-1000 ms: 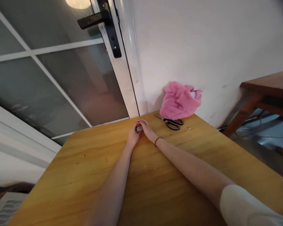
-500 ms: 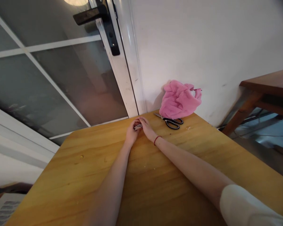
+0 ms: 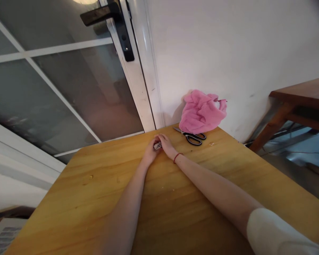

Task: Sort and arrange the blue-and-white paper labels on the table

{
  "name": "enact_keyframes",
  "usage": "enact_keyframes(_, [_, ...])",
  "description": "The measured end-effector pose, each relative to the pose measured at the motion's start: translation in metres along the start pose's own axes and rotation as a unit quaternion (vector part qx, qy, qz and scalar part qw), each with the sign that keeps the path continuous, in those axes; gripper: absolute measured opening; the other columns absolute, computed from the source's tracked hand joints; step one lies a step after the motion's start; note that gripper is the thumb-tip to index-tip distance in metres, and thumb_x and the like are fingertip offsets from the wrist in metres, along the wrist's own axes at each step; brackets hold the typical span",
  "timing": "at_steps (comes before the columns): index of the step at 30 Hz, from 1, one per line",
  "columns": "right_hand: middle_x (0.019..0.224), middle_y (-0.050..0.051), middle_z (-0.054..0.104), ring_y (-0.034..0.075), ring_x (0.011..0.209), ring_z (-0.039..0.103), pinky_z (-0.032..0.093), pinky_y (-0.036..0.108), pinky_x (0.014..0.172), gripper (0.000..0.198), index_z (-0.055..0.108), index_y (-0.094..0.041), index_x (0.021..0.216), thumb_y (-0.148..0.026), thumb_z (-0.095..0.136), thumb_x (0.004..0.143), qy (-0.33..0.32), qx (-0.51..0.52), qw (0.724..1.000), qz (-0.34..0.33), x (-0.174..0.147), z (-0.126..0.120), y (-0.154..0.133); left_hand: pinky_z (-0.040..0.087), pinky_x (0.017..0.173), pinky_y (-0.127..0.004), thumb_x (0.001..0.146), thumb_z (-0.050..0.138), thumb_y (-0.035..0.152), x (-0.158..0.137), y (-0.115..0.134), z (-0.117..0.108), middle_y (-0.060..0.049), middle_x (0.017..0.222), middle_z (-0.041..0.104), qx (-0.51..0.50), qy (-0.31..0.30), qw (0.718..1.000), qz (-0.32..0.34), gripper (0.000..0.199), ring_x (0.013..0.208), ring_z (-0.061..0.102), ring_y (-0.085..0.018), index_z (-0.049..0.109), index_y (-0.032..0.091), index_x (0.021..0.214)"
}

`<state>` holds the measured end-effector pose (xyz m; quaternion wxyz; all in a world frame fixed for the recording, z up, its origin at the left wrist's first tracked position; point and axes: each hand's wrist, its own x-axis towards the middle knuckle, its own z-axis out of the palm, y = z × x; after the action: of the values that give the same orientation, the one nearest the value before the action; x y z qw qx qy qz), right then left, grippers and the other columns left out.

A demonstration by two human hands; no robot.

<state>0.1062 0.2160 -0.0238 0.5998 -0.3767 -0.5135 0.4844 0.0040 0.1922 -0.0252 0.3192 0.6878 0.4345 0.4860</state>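
Note:
Near the far edge of the wooden table (image 3: 103, 202), both of my hands are cupped together around a small whitish thing with dark markings (image 3: 157, 145). My left hand (image 3: 150, 152) is closed on its left side. From the right, my right hand (image 3: 167, 146) curves over it, and its fingertips meet those of the left at the top. Most of the small thing is hidden by the fingers, so its kind cannot be made out. Black-handled scissors (image 3: 193, 139) lie just to the right of my right hand, blades pointing to the back left.
A crumpled pink cloth (image 3: 203, 111) rests behind the scissors against the white wall (image 3: 228, 46). Beyond the table's far left edge stands a glazed door with a black handle (image 3: 101, 14). A brown wooden table (image 3: 300, 90) is at the right. Small crumbs dot the tabletop.
My hands have turned slightly and shifted a little to the right. More of the whitish thing's face shows between them. The scissors and cloth stay put.

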Motion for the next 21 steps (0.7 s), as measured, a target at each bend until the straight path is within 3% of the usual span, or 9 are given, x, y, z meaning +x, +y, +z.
enact_keyframes(7, [0.084,0.003,0.062,0.013,0.081,0.057,0.043,0.025,0.076,0.024,0.059,-0.019,0.079,-0.035,0.041,0.08,-0.006,-0.003,1.0,-0.004,-0.005,0.002,-0.004,0.044,0.083,-0.031,0.064,0.054,0.003,-0.001,0.009,-0.002,-0.004,0.09,0.064,0.015,0.028,0.999,-0.006,0.031,0.084,0.059,-0.017,0.059,0.019,0.089])
enact_keyframes(15, [0.077,0.002,0.06,0.014,0.076,0.056,0.042,0.028,0.077,0.019,0.057,-0.019,0.073,-0.031,0.045,0.081,-0.011,-0.034,0.999,0.011,-0.005,0.001,0.002,0.045,0.081,-0.032,0.058,0.057,0.0,-0.004,0.006,-0.002,-0.005,0.086,0.066,0.028,-0.005,1.0,-0.008,0.035,0.082,0.06,-0.017,0.06,0.016,0.089])
enact_keyframes(21, [0.085,0.002,0.062,0.013,0.081,0.057,0.043,0.024,0.077,0.023,0.057,-0.02,0.082,-0.031,0.037,0.085,-0.02,-0.035,0.999,-0.016,-0.009,0.003,-0.005,0.044,0.086,-0.032,0.066,0.052,0.003,-0.002,0.011,-0.002,-0.007,0.097,0.065,0.05,0.0,0.999,0.005,0.037,0.089,0.06,-0.017,0.058,0.016,0.101])
